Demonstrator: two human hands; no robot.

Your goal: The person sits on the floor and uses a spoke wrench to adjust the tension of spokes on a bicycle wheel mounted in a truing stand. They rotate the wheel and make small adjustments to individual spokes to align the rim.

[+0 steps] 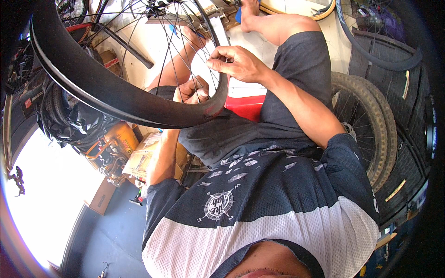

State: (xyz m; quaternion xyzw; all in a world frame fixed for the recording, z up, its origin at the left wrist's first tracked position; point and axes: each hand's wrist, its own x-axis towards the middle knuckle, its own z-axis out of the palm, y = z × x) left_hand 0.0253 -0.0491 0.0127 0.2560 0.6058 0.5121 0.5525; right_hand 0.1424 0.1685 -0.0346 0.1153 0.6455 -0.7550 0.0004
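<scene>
A bicycle wheel with a deep black rim [116, 99] and thin dark spokes [168, 55] tilts across the upper left, over my lap. My left forearm passes below the rim, and my left hand [192, 90] shows through the spokes with its fingers curled close to the rim's inner edge. What those fingers hold, if anything, is hidden. On the wheel's right side, my right hand [238, 64] has thumb and index finger pinched together at a spoke, a little above my left hand. The wheel's hub [160, 5] is at the top edge.
A red and white box-like object [244, 106] sits between my legs. Wheels with knobbly tyres [387, 134] stand at the right, and another rim [371, 62] is beyond them. Cardboard boxes [146, 157] and a yellow-orange container [121, 139] with metal parts are at the left.
</scene>
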